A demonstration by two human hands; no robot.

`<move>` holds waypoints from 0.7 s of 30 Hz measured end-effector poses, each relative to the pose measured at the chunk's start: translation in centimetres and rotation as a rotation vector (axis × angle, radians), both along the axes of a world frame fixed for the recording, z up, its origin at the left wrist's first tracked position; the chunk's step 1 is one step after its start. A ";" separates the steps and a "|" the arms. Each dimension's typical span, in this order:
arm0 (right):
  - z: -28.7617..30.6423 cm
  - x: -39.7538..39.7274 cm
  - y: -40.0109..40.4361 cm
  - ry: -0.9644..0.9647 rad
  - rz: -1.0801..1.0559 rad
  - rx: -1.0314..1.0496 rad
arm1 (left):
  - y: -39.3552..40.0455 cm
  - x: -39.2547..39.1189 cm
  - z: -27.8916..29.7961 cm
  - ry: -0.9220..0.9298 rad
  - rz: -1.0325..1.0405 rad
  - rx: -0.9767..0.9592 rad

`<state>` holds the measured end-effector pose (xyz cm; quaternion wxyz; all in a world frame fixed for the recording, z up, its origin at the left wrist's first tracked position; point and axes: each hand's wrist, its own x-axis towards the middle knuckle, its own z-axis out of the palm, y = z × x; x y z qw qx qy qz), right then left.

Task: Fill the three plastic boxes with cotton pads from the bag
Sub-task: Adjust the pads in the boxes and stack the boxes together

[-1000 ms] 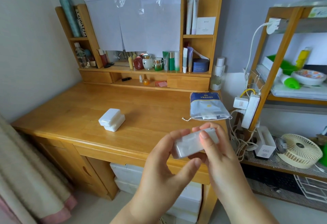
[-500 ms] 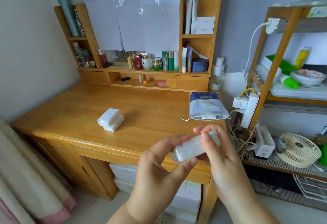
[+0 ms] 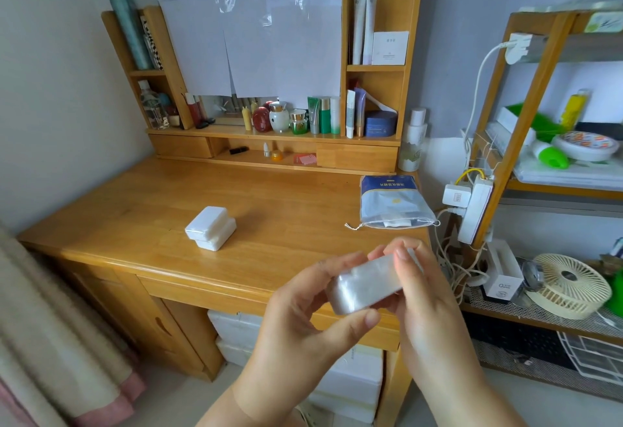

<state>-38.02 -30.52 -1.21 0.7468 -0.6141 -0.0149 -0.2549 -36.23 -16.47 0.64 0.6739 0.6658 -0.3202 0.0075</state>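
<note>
Both hands hold one translucent white plastic box [image 3: 362, 286] in the air, just in front of the desk's front right edge. My left hand [image 3: 303, 322] grips its near end with thumb below and fingers above. My right hand [image 3: 421, 295] curls over its far end, fingertips on top. Whether the lid is closed is too blurred to tell. Two more white boxes [image 3: 210, 227] lie stacked on the wooden desk [image 3: 135, 211], left of centre. The blue and clear drawstring bag of cotton pads [image 3: 392, 202] lies flat at the desk's right side, mouth toward me.
Cosmetics bottles and jars line the hutch shelf [image 3: 286, 136] at the back. A wooden rack [image 3: 505, 157] with a power strip, cables and a small fan [image 3: 569, 286] stands right of the desk. White storage boxes [image 3: 347, 382] sit under the desk. A curtain hangs at the lower left.
The box has stayed between both hands and tilted slightly. My left fingers have shifted along its near end. The stacked boxes and the bag have not moved.
</note>
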 end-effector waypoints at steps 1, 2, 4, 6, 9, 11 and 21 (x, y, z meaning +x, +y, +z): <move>0.1 0.0 -0.1 -0.001 0.029 0.035 | 0.1 0.0 0.2 0.005 -0.026 -0.014; 0.3 0.0 -0.2 -0.004 0.054 0.070 | 0.1 -0.1 0.3 0.002 -0.043 -0.027; 0.7 0.0 -0.3 -0.023 0.095 0.113 | -0.1 -0.3 0.5 -0.021 -0.050 -0.047; 1.0 -0.1 -0.2 -0.042 0.116 0.115 | -0.2 -0.5 0.6 -0.036 -0.035 -0.072; 1.4 -0.2 0.0 -0.057 0.131 0.097 | -0.3 -0.7 0.7 -0.052 0.037 -0.107; 1.5 -0.3 0.0 -0.062 0.124 0.091 | -0.4 -0.8 0.8 -0.113 0.099 -0.072; 1.8 -0.6 -0.1 -0.094 -0.031 -0.033 | -0.4 -0.8 1.2 -0.369 0.079 0.158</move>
